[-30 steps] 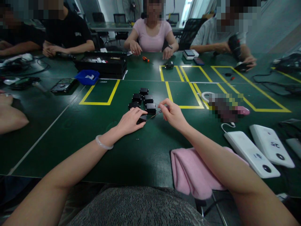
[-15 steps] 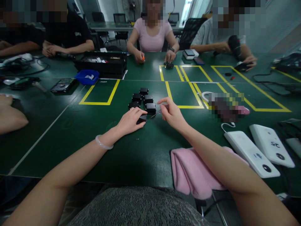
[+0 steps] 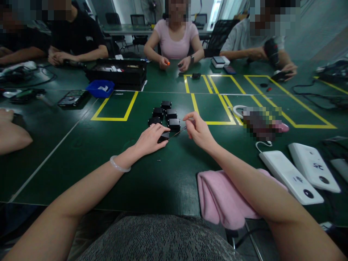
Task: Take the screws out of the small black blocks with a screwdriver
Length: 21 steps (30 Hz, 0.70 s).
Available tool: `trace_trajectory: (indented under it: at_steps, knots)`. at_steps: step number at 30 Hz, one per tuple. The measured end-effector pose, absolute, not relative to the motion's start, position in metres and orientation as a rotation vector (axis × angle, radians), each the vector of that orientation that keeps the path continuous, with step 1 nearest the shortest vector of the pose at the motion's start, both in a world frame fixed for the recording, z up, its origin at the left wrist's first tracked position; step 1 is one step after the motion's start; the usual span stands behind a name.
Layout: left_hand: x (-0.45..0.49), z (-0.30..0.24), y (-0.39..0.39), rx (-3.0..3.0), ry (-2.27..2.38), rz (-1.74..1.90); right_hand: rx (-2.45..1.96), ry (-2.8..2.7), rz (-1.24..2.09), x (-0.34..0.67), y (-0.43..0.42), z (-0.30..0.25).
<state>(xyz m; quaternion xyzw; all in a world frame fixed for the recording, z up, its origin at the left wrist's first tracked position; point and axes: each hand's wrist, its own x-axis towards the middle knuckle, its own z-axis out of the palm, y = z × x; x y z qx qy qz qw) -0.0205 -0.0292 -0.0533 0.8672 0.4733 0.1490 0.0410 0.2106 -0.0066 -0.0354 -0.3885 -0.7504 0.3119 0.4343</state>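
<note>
My left hand (image 3: 151, 139) is closed around a small black box-shaped part (image 3: 164, 136) and steadies it on the green table. My right hand (image 3: 199, 131) grips a thin screwdriver (image 3: 178, 132) whose metal shaft slants down to the left. Its tip meets the right side of the held part; the exact contact is too small to make out. Just beyond my hands stand several similar black blocks (image 3: 171, 114), set in two short rows. A tiny screw (image 3: 158, 160) lies on the table in front of my left hand.
A pink cloth (image 3: 217, 197) lies under my right forearm. Two white power banks (image 3: 292, 177) rest on the right. Further off are a blue tray (image 3: 100, 89), a black bin (image 3: 119, 74) and yellow tape outlines (image 3: 110, 119). Co-workers (image 3: 176, 38) sit opposite; another person's arm (image 3: 15, 134) is at left.
My hands, the black part and the screwdriver hold almost the same place. Across the table, the co-worker in pink has lifted a hand away from a small black object.
</note>
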Motion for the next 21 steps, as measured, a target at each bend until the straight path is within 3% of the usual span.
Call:
trace_trajectory:
  at_steps: [21]
  knots:
    - [-0.0208,-0.0537,-0.0287,2.653,1.437,0.467,-1.0,-1.864,0.803,0.2129,-0.0024,-0.0359]
